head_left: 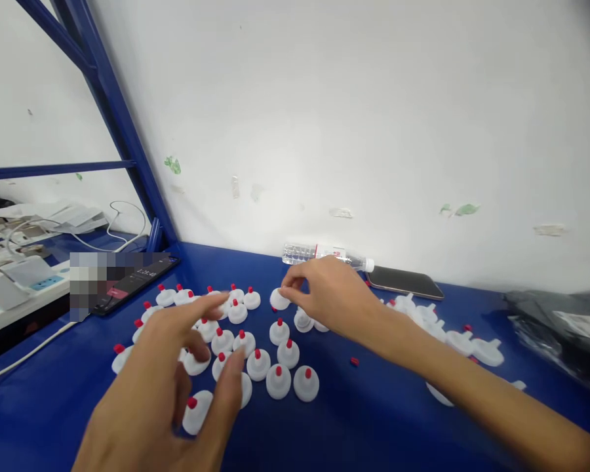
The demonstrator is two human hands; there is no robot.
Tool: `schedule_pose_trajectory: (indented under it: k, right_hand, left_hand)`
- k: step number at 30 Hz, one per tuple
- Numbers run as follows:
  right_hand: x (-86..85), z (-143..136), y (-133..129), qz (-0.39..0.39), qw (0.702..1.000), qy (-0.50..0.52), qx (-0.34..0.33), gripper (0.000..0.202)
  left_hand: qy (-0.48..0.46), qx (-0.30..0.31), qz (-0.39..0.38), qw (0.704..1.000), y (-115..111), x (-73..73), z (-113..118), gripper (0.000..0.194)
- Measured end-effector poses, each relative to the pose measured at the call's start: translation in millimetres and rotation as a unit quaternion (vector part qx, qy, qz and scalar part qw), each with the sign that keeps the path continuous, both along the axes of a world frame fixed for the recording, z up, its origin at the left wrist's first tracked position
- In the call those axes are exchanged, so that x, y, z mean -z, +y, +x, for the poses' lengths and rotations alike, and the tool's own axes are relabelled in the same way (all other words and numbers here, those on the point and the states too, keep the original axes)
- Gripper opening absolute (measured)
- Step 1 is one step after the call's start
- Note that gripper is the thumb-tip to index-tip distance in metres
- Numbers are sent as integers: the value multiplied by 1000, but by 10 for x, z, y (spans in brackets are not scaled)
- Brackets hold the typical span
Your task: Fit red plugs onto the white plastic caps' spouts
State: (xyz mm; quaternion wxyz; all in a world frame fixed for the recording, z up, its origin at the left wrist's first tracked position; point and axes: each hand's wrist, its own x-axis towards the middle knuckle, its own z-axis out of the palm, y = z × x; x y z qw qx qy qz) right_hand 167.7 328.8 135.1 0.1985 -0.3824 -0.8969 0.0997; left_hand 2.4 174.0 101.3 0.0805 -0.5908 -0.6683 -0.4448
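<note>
My right hand [319, 288] is pinched at the side of a white nozzle cap [278, 300] near the back middle of the blue table. Its fingertips hide the top of that piece. In the left foreground my left hand [152, 380] is open, thumb and fingers apart, holding nothing. Behind its fingers stand white nozzle caps with red tips, such as one capped piece [258, 365] and another one [306, 384]. They stand upright in loose rows. A small loose red tip [354, 361] lies below my right forearm.
White nozzle caps [486, 352] lie heaped at the right, partly behind my forearm. A water bottle [299, 254] and a phone [406, 282] lie along the wall. A lit phone [142, 282], a power strip and cables are at left. Black plastic bag [560, 334] at far right.
</note>
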Motion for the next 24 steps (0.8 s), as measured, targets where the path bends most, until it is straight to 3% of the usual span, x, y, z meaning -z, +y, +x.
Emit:
schedule_pose_trajectory:
  k: [2, 5, 7, 12, 15, 17, 19, 21, 24]
  right_hand:
    - [-176, -4, -129, -31, 998, 32, -47, 15]
    - [-334, -45, -325, -109, 981, 88, -134, 17]
    - [-361, -79, -395, -148, 970, 118, -154, 17]
    - [-374, -157, -336, -201, 953, 160, -161, 17]
    - [-389, -211, -219, -231, 947, 141, -176, 29]
    - [-348, -252, -122, -192, 967, 78, -145, 39]
    - [-238, -289, -15, -102, 991, 3, -86, 39]
    - [-77, -314, 88, -33, 997, -56, -40, 30]
    - [159, -328, 211, -16, 994, -99, -34, 17]
  left_hand:
    - [57, 33, -11, 998, 105, -53, -39, 60]
    - [71, 76, 5, 995, 190, -29, -155, 42]
    - [45, 74, 14, 996, 196, 11, -221, 29]
    - [17, 83, -5, 996, 188, 19, -302, 27]
    - [37, 47, 8, 998, 225, -18, -355, 25]
    - [47, 21, 30, 998, 253, -31, -393, 25]
    - [53, 17, 39, 998, 275, -33, -418, 26]
    - [56, 21, 35, 998, 295, -33, -424, 27]
    - [59, 28, 19, 998, 331, -43, -404, 30]
